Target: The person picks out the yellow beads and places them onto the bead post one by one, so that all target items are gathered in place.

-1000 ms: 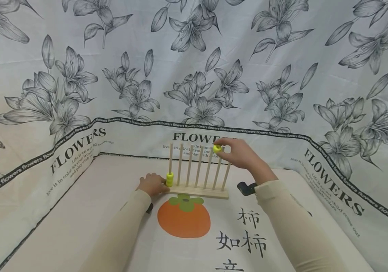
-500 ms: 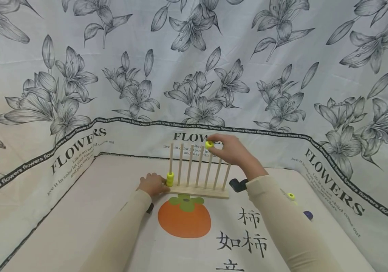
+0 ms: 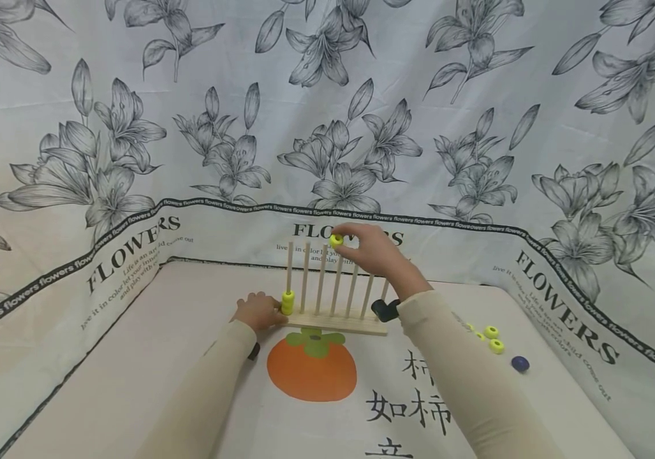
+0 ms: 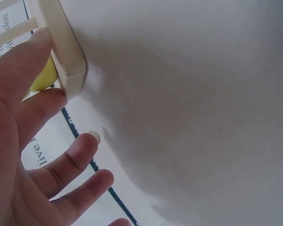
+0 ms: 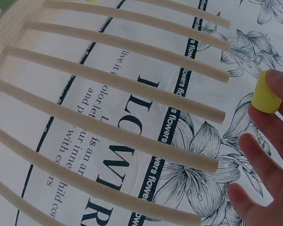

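Observation:
A wooden peg stand [image 3: 338, 326] with several upright dowels stands on the table. Yellow beads [image 3: 287, 303] are stacked low on its leftmost dowel. My left hand [image 3: 257, 311] holds the left end of the base, thumb and index finger pinching it beside those beads; in the left wrist view the other fingers of the left hand [image 4: 42, 141] are spread apart. Between the thumb and index finger of my right hand [image 3: 370, 248] is a yellow bead [image 5: 266, 92], held near the tops of the middle dowels. The right wrist view has this bead off the dowel ends, apart from them.
Several loose yellow beads [image 3: 496, 346] lie on the table right of my right forearm, with a dark blue bead [image 3: 520, 364] near them. A flower-printed cloth [image 3: 338, 146] hangs behind the stand. The table cover [image 3: 311, 370] bears a printed persimmon and characters.
My right hand has moved left along the dowel tops with the yellow bead. Loose beads on the right have come out from behind the forearm. My left hand stays put.

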The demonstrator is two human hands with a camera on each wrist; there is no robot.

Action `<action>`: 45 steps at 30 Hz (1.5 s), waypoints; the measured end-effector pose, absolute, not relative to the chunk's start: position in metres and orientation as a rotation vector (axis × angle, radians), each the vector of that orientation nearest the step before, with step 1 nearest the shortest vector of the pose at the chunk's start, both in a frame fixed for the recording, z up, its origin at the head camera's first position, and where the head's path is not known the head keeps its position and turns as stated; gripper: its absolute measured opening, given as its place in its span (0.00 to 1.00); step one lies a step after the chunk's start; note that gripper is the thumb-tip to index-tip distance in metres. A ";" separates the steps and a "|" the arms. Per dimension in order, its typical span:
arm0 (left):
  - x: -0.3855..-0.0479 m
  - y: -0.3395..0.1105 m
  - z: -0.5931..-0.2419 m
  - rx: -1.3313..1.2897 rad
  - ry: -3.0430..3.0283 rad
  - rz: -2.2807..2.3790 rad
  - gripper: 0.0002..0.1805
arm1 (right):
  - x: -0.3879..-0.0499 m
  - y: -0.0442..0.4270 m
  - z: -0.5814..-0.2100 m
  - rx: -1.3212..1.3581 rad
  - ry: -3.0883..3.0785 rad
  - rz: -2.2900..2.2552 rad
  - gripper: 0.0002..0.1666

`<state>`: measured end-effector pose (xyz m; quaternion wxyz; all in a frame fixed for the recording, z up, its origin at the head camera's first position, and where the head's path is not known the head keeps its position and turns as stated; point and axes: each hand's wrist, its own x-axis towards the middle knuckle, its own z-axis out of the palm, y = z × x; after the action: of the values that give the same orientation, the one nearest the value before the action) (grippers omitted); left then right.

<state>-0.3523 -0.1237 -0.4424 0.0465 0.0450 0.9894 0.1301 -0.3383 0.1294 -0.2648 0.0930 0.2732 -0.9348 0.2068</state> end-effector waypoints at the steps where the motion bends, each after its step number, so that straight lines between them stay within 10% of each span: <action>1: -0.352 -0.124 -0.442 0.139 3.019 0.398 0.25 | -0.339 0.127 -0.265 0.818 -2.774 0.620 0.25; 45: -0.355 -0.124 -0.445 0.149 3.028 0.438 0.26 | -0.359 0.055 -0.286 0.803 -2.724 0.820 0.25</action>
<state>-0.3552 -0.1239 -0.4448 0.0393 0.0485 0.9878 0.1427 -0.3592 0.0545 -0.2864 0.0924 0.2706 -0.9176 0.2762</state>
